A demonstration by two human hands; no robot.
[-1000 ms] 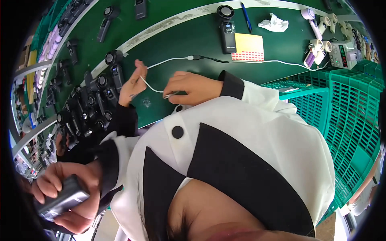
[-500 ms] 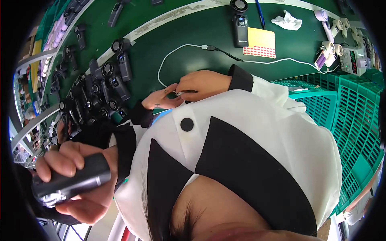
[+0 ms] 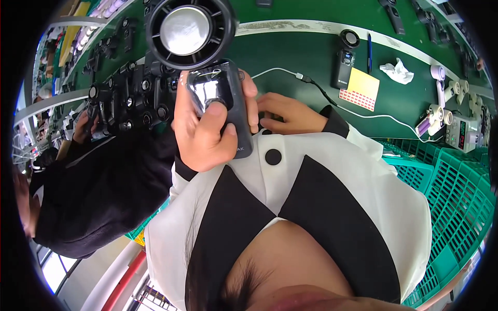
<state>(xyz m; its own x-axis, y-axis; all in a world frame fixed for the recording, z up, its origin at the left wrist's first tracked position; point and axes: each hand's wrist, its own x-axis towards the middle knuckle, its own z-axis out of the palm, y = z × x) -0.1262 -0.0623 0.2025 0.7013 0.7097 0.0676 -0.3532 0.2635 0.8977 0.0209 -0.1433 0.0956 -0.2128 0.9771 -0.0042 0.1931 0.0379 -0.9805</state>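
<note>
A black handheld fan [image 3: 236, 124] with a round caged head and a silvery hub is held upright in my left hand [image 3: 199, 132]. My left fingers wrap around its body, and the thumb lies across the front by a glossy, reflecting panel. Just to the right, my right hand [image 3: 290, 114] rests low over the green table, fingers spread and slightly bent, with nothing visible in them. Its fingertips come close to the held fan's edge. A white cable [image 3: 275, 70] curves behind the held fan, so its near end is hidden. Its other end joins a dark connector lead [image 3: 324, 93].
Another black fan [image 3: 345, 67] lies by a yellow label sheet [image 3: 363, 83], a blue pen [image 3: 369, 52] and crumpled tissue [image 3: 398, 71]. Several black fans [image 3: 129, 93] crowd the left. A co-worker's black sleeve [image 3: 119, 176] is beside me. Green baskets [image 3: 456, 207] stand right.
My left hand has brought the fan from the lower left up to the front of my chest. My right hand's fingers have spread. The co-worker's hand near it is out of sight.
</note>
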